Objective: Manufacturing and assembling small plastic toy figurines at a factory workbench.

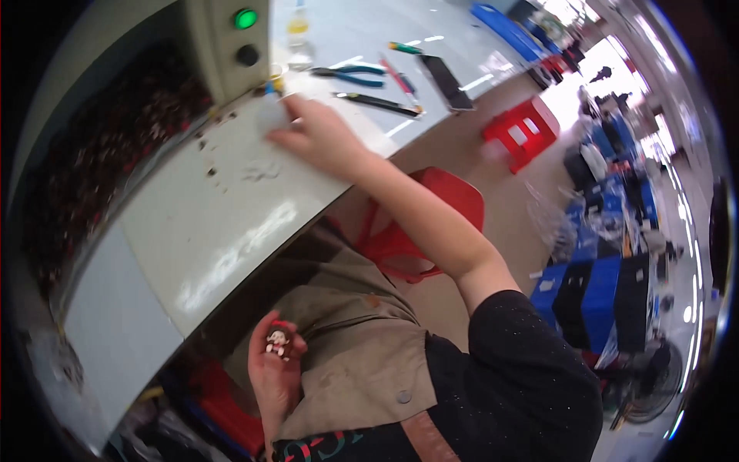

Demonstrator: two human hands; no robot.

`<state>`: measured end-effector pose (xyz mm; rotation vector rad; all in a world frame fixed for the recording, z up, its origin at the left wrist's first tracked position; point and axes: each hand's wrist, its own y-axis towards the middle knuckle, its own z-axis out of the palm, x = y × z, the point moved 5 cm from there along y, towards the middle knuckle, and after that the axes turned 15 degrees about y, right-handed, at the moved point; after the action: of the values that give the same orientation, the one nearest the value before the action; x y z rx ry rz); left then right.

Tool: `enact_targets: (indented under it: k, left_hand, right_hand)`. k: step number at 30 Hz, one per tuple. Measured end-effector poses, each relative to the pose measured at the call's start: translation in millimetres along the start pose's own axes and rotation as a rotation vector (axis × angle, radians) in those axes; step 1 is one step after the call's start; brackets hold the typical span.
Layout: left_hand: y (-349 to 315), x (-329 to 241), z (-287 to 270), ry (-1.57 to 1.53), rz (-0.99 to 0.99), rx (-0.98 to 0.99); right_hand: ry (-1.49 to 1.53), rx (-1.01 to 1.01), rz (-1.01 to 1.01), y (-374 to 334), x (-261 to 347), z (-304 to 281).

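Note:
My left hand (275, 369) is held low, near my apron, with its fingers curled around a small doll figurine (279, 340). The figurine has brown hair, a pale face and a touch of red on top. Over the far part of the worktable (254, 208), my right hand (319, 138) reaches out. Its thumb and fingers are around a small whitish rounded container (272, 115), blurred, with blue and yellow just above it. Dark crumbs and a few thin pale scraps (262, 171) lie on the tabletop beside that hand.
Beyond my right hand lie blue-handled pliers (350, 75), a black pen-like tool (379, 104), a green-handled tool (406, 48) and a phone-like dark slab (446, 82). A clear bottle (299, 46) stands behind. The machine housing (223, 46) has a lit green button. Red stools (427, 219) stand right.

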<state>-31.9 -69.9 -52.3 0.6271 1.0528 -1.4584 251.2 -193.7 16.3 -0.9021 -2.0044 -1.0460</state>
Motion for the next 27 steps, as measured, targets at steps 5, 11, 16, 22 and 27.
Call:
enact_targets:
  k: [5, 11, 16, 22, 27]
  left_hand:
    - [-1, 1, 0, -0.038, 0.005, 0.001]
    - [2, 4, -2, -0.041, -0.065, -0.118]
    - [7, 15, 10, -0.11, 0.009, 0.089]
    - [-8, 19, 18, -0.106, -0.058, 0.098]
    - [-16, 24, 24, -0.107, -0.072, 0.142]
  right_hand:
    - [-0.087, -0.181, -0.323, -43, 57, -25]
    - [0.31, 0.622, -0.226, -125, 98, 47]
    - [0.178, 0.562, -0.127, -155, 90, 52]
    - [0.169, 0.59, -0.188, -165, 99, 57]
    - [0.158, 0.611, -0.2, -176, 98, 52]
